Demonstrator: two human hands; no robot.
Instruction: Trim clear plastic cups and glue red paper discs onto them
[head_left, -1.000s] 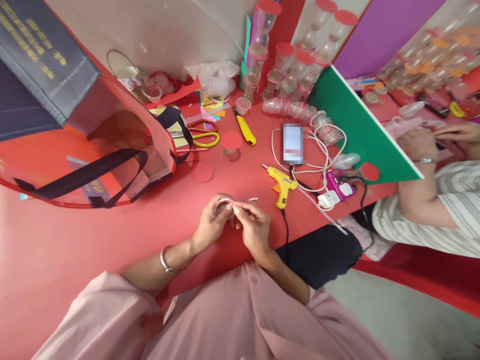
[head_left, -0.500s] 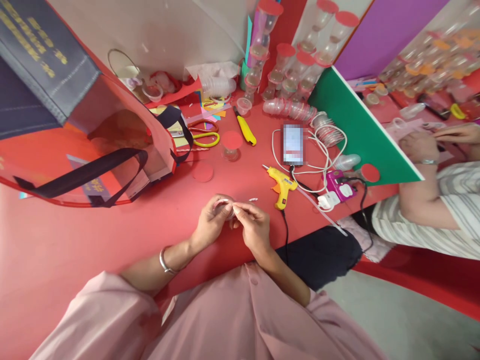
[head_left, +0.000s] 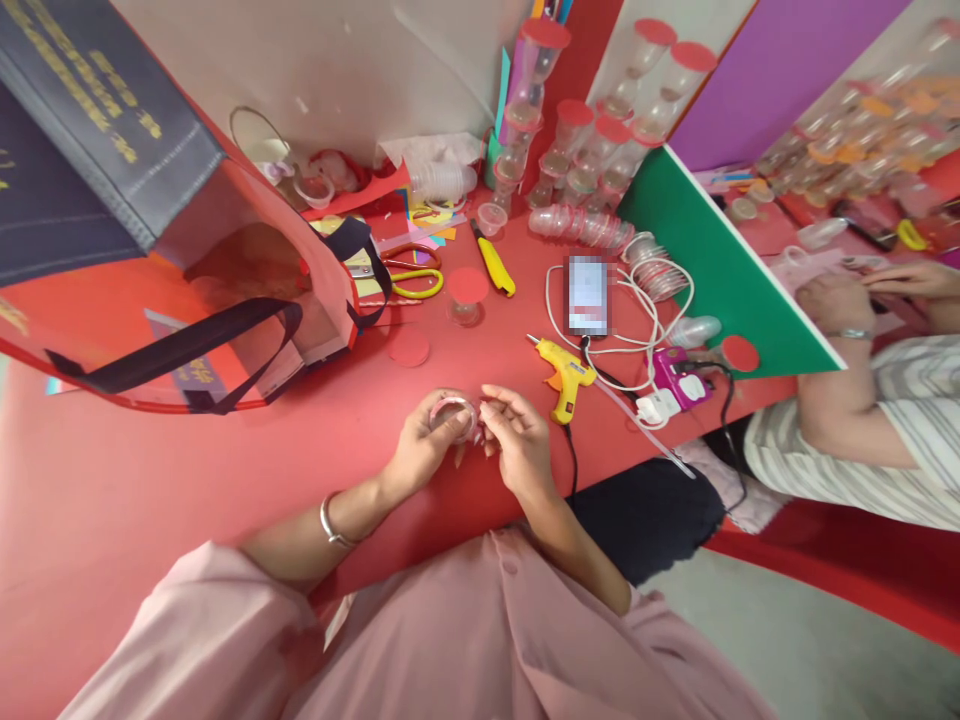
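My left hand (head_left: 421, 447) is closed around a small round piece with a pale pink, ring-like rim (head_left: 439, 405); I cannot make out whether it is a cup or a roll of tape. The thumb lies across its opening. Beside the piece's right edge, the thumb and fingers of my right hand (head_left: 517, 440) come together in a pinch. Whatever is in that pinch is too small to name. To the right of my hands lies a yellow glue gun (head_left: 566, 380). A red disc (head_left: 409, 346) and a red-topped clear cup (head_left: 466, 298) are beyond them.
A large red and dark bag (head_left: 247, 395) occupies the left. Scissors (head_left: 420, 283), a yellow cutter (head_left: 495, 262), a phone (head_left: 587, 295) with white cable and a purple power strip (head_left: 681, 380) lie around. Behind stand cup hourglasses (head_left: 517, 150). Past a green board (head_left: 720, 270) sits another person (head_left: 847, 400).
My right hand has shifted slightly right, away from the round piece, whose rim shows more now. The small white scrap on the table no longer shows.
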